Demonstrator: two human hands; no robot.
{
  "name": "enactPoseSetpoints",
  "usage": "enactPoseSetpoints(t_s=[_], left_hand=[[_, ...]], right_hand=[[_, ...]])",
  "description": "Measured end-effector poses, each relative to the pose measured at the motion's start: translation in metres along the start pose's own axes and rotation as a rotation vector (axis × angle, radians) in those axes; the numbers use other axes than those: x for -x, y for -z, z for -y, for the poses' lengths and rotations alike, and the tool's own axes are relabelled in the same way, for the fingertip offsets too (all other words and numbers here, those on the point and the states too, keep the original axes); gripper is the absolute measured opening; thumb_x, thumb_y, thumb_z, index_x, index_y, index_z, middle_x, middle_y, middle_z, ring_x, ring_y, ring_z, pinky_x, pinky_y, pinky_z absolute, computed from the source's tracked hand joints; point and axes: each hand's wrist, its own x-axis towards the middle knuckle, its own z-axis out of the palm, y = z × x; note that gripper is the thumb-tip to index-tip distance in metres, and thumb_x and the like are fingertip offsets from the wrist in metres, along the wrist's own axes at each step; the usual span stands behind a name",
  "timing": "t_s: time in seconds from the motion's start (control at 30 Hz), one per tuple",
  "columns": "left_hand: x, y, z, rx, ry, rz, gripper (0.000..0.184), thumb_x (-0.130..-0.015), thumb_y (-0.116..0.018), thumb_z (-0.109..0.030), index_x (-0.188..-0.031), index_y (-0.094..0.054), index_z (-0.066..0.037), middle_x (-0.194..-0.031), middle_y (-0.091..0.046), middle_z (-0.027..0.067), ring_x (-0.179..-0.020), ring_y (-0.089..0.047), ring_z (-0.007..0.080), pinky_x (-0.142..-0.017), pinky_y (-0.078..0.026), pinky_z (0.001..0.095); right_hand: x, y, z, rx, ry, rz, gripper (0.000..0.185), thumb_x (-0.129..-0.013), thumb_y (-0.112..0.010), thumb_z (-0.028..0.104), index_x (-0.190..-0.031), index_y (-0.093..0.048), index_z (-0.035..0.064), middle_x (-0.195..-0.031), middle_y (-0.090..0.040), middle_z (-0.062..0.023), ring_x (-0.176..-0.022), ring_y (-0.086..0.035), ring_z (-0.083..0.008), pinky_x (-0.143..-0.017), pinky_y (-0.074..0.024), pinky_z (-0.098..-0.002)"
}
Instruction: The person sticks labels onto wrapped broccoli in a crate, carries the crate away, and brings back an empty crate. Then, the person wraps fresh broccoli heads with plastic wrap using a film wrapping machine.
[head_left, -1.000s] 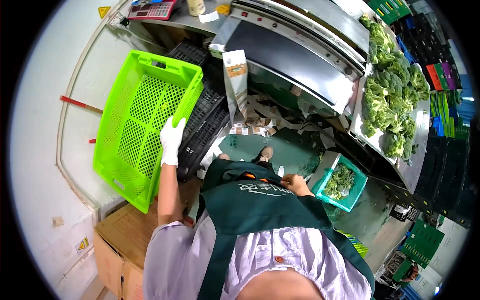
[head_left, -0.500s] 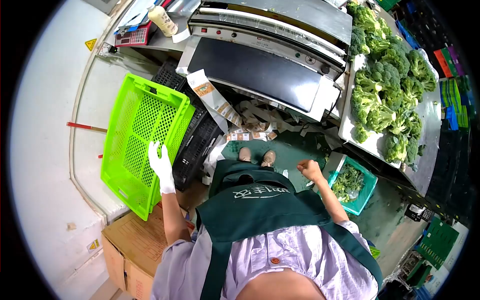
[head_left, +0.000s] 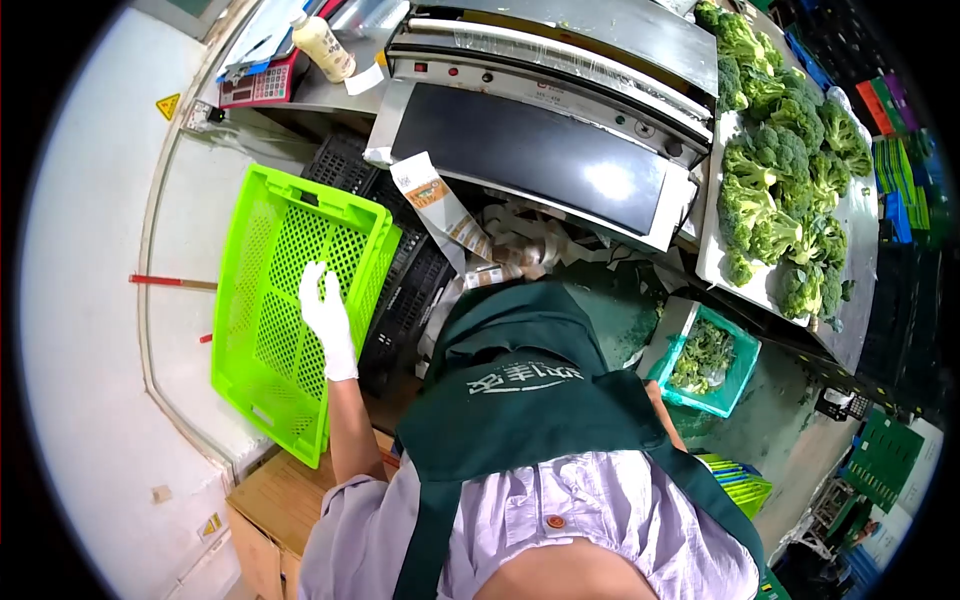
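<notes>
A lime-green crate [head_left: 285, 330] leans at the person's left, covering part of the black crates [head_left: 405, 305] behind it; a cardboard box [head_left: 275, 510] sits below. A strip of labels [head_left: 447, 215] hangs across the front of the wrapping machine [head_left: 530, 150], above paper scraps. Broccoli [head_left: 785, 190] is heaped on the right-hand counter, and a bag-lined tub [head_left: 738, 370] of green trimmings stands below it. The gloved left hand [head_left: 328, 318] is over the crate, its fingers loosely parted (whether they touch it, I cannot tell). The dark apron [head_left: 530, 400] hides the right hand, so its state cannot be told. Half a second ago that hand showed, curled, near the tub, and both shoes, now covered, were visible.
</notes>
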Motion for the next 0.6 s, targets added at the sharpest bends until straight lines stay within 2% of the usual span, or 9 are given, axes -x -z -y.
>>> enactPoseSetpoints(t_s=[0.07,0.1,0.13,0.23,0.27,0.33,0.47,0.6], left_hand=[[-0.013,-0.018,-0.008,0.142,0.012,0.039,0.025,-0.082,-0.062,-0.011,-0.104,-0.061,0.000,-0.118,-0.055,0.0164,-0.109,-0.052,0.0261,-0.096,-0.038,0.0360],[-0.020,-0.024,-0.011,0.056,-0.034,0.065,0.023,-0.082,-0.062,-0.011,-0.103,-0.061,-0.001,-0.119,-0.055,0.0159,-0.110,-0.051,0.0265,-0.096,-0.037,0.0362],[-0.026,-0.029,-0.015,0.068,-0.069,0.064,0.023,-0.082,-0.061,-0.011,-0.103,-0.062,-0.001,-0.118,-0.055,0.0155,-0.109,-0.052,0.0270,-0.096,-0.037,0.0359],[-0.039,-0.034,-0.031,0.049,-0.078,0.052,0.022,-0.082,-0.062,-0.009,-0.102,-0.062,-0.002,-0.116,-0.057,0.0154,-0.108,-0.053,0.0269,-0.095,-0.038,0.0359],[-0.039,-0.035,-0.031,0.055,-0.078,0.052,0.022,-0.082,-0.062,-0.009,-0.102,-0.062,-0.002,-0.116,-0.057,0.0154,-0.108,-0.053,0.0269,-0.095,-0.038,0.0359],[-0.039,-0.034,-0.027,0.118,-0.086,0.035,0.020,-0.082,-0.061,-0.008,-0.101,-0.062,-0.002,-0.116,-0.057,0.0155,-0.108,-0.053,0.0268,-0.095,-0.038,0.0359],[-0.029,-0.026,-0.014,0.102,-0.066,0.022,0.020,-0.082,-0.061,-0.006,-0.101,-0.062,-0.002,-0.116,-0.057,0.0161,-0.108,-0.053,0.0266,-0.095,-0.039,0.0359],[-0.019,-0.025,-0.003,0.166,0.038,-0.015,0.020,-0.081,-0.060,-0.003,-0.100,-0.063,-0.001,-0.115,-0.057,0.0161,-0.108,-0.053,0.0258,-0.094,-0.040,0.0348]], right_hand=[[-0.035,-0.023,-0.027,-0.062,-0.056,0.024,0.012,-0.074,-0.059,0.009,-0.073,-0.064,-0.0008,-0.064,-0.061,-0.0103,-0.050,-0.060,-0.0203,-0.044,-0.0494,-0.0315],[-0.018,-0.026,-0.003,-0.086,-0.126,0.047,0.012,-0.074,-0.059,0.010,-0.075,-0.066,0.0003,-0.064,-0.062,-0.0098,-0.051,-0.060,-0.0204,-0.045,-0.0488,-0.0307],[0.007,-0.016,0.016,0.145,0.107,-0.039,0.015,-0.073,-0.059,0.010,-0.080,-0.069,0.0026,-0.067,-0.064,-0.0103,-0.055,-0.062,-0.0193,-0.049,-0.0486,-0.0287],[-0.020,-0.028,0.003,0.105,0.223,0.011,0.018,-0.072,-0.058,0.008,-0.084,-0.070,0.0040,-0.074,-0.067,-0.0108,-0.064,-0.064,-0.0163,-0.056,-0.0504,-0.0273],[-0.022,-0.028,0.010,0.106,0.223,0.005,0.018,-0.072,-0.058,0.008,-0.084,-0.070,0.0040,-0.074,-0.067,-0.0108,-0.064,-0.064,-0.0163,-0.056,-0.0504,-0.0273],[-0.023,-0.030,0.030,-0.061,0.032,0.065,0.019,-0.073,-0.056,0.006,-0.085,-0.070,0.0035,-0.075,-0.067,-0.0086,-0.064,-0.064,-0.0169,-0.056,-0.0513,-0.0272],[-0.003,-0.021,0.082,0.025,-0.014,0.059,0.019,-0.075,-0.052,0.004,-0.086,-0.068,0.0026,-0.075,-0.066,-0.0062,-0.058,-0.061,-0.0150,-0.052,-0.0518,-0.0273],[-0.021,-0.016,0.081,0.041,0.025,0.103,0.016,-0.080,-0.053,0.004,-0.089,-0.066,0.0017,-0.077,-0.065,-0.0065,-0.058,-0.060,-0.0157,-0.053,-0.0525,-0.0294]])
